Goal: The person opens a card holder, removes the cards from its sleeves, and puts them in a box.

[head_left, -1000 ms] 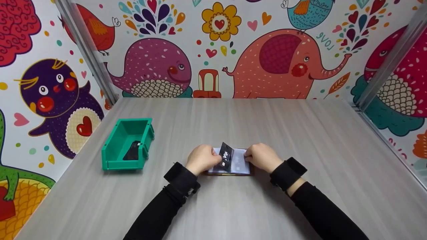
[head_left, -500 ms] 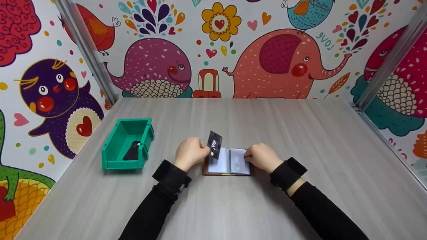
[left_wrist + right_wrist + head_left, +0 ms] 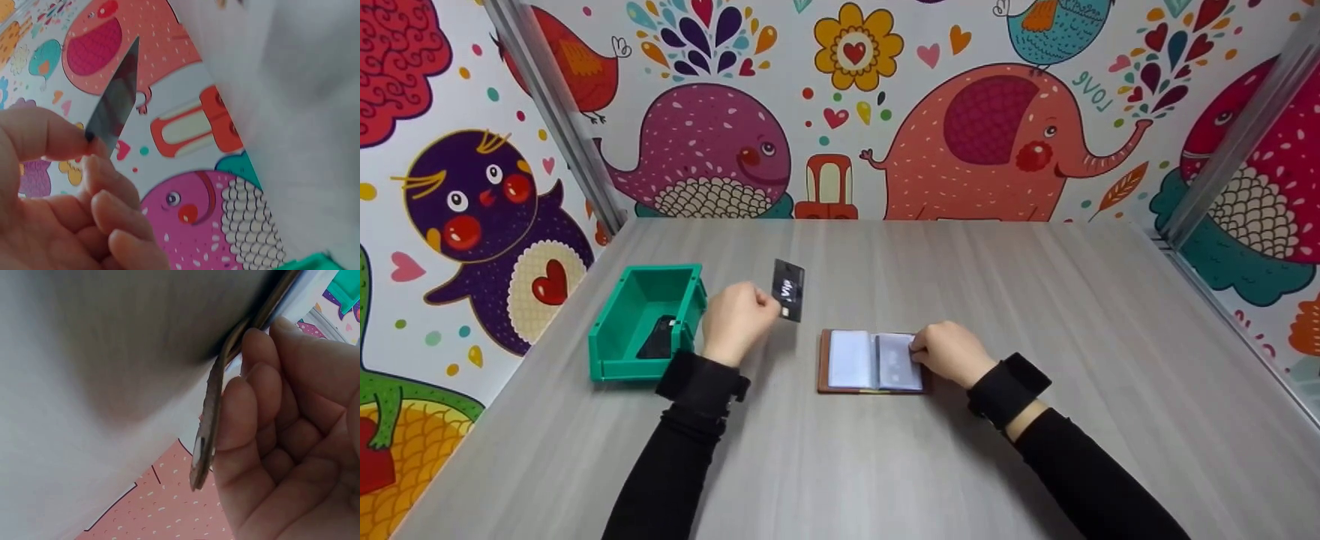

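Note:
My left hand [image 3: 737,321] pinches a black card [image 3: 789,290] marked "VIP" between thumb and forefinger, in the air beside the green bin. In the left wrist view the card [image 3: 117,101] appears nearly edge-on above the fingertips. A brown card holder [image 3: 851,360] lies spread flat on the table, its clear plastic sleeves facing up. My right hand [image 3: 955,352] grips the holder's right side. Thumb and forefinger pinch that edge in the right wrist view, where a brown strap [image 3: 208,422] sticks out along the other fingers.
A green plastic bin [image 3: 634,372] stands on the left of the table [image 3: 840,465], with a black flat item [image 3: 657,339] inside it. Walls printed with cartoon animals [image 3: 982,142] enclose the back and sides.
My left hand has drawn the black card up from the holder's left side and carried it left and away, towards the bin. The right hand keeps its place on the holder.

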`<state>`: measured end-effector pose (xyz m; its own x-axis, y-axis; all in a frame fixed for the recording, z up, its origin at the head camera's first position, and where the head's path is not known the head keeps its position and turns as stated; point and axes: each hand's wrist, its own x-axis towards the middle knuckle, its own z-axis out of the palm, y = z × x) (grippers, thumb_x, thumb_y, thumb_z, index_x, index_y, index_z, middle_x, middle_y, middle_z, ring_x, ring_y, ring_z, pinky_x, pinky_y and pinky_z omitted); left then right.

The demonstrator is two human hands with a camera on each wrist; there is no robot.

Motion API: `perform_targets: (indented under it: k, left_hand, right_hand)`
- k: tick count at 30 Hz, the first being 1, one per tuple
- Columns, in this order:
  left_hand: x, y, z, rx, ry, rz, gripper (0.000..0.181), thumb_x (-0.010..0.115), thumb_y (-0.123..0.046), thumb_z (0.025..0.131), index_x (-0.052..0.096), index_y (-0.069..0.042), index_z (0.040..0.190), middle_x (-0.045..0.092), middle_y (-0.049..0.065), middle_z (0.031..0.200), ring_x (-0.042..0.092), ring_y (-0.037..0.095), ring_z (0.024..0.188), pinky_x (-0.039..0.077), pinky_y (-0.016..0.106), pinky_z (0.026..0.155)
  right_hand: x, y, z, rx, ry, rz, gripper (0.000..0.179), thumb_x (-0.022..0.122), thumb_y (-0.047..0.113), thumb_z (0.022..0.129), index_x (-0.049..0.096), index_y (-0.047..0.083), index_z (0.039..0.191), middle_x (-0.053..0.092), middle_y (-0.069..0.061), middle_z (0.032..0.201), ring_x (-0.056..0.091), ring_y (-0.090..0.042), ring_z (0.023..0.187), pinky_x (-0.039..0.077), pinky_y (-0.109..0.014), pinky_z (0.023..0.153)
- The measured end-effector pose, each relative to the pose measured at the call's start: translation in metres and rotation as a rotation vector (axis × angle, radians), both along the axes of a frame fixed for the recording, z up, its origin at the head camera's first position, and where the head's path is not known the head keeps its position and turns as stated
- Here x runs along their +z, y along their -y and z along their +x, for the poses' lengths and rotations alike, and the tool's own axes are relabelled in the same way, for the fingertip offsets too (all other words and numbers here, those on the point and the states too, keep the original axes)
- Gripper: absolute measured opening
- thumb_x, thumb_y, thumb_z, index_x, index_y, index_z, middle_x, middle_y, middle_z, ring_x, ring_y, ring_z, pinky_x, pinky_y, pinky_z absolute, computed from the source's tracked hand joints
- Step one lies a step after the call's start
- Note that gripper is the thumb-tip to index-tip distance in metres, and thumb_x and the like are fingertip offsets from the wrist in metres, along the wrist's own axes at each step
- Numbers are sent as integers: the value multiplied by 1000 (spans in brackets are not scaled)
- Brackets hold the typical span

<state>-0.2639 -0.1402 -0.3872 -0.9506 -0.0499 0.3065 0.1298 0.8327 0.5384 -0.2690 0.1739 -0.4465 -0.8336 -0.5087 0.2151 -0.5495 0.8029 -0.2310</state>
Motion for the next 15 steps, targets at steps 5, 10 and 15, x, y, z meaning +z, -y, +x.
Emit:
perform_targets:
  k: [5, 10, 15]
  left_hand:
    - [1, 14, -4, 51, -60, -25, 31, 54, -9, 77, 34, -18, 55, 30, -4, 55, 30, 15, 52, 22, 30, 51]
    - [1, 28, -7, 108, -143, -44, 29, 54, -6, 79, 41, -15, 55, 38, 0, 56, 37, 21, 53, 26, 33, 51]
    - [3, 40, -7, 157, -203, -76, 36, 53, -3, 85, 37, -13, 54, 37, 3, 55, 41, 26, 53, 30, 36, 52]
  right_hand:
    - [1, 0, 0, 9, -6, 0, 4, 78, 1, 80, 76, 5, 80, 72, -4, 80, 65, -20, 69, 53, -40, 66]
    - [0, 0, 0, 22, -20, 1, 5, 78, 1, 79, 76, 5, 80, 72, -5, 80, 66, -21, 71, 53, -40, 67]
    - [0, 1, 0, 25, -23, 3, 4, 78, 1, 79, 76, 4, 80, 72, -5, 80, 66, -22, 71, 53, -40, 67]
